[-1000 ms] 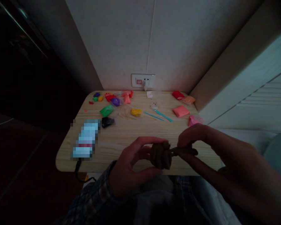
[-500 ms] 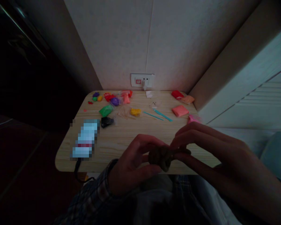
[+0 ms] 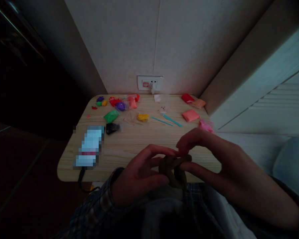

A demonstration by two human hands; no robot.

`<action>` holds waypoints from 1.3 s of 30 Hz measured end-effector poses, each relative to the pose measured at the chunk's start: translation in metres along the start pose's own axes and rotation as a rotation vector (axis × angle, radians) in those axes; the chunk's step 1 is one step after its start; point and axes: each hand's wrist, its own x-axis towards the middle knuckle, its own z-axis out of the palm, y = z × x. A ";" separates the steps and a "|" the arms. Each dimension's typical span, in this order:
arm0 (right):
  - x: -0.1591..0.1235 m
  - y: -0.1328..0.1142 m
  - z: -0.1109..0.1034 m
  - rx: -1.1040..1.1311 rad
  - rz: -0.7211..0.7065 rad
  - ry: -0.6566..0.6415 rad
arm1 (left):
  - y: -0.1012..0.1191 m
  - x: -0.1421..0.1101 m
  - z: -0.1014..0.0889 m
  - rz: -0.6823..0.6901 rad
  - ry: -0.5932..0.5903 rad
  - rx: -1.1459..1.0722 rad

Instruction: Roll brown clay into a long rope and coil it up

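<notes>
A dark brown piece of modelling clay, rolled into thick strands that loop over each other, is held between both hands above the table's front edge. My left hand grips its left side, thumb below and fingers behind. The fingers of my right hand are bent in an arch, and its thumb and fingertips pinch the strand at the clay's upper right. A loop of clay hangs down at the right with a gap inside it. The exact twist of the strands is hard to see in the dim light.
On the wooden table lie a lit phone with a cable, a green packet, a black packet, yellow clay, blue tools and pink packets. Behind is a wall socket.
My right hand's fingers have arched and shifted left towards the clay. The strand's end that stuck out to the right is now nearer the lump, and the hanging loop shows wider.
</notes>
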 end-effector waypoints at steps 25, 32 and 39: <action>-0.011 0.011 -0.002 0.122 0.209 0.063 | -0.009 0.006 -0.005 0.075 0.082 -0.011; -0.011 0.010 0.001 0.076 0.149 0.063 | -0.005 0.007 -0.003 0.087 0.198 -0.037; -0.008 0.009 0.001 0.081 0.094 0.093 | -0.004 0.004 -0.005 0.009 0.134 -0.089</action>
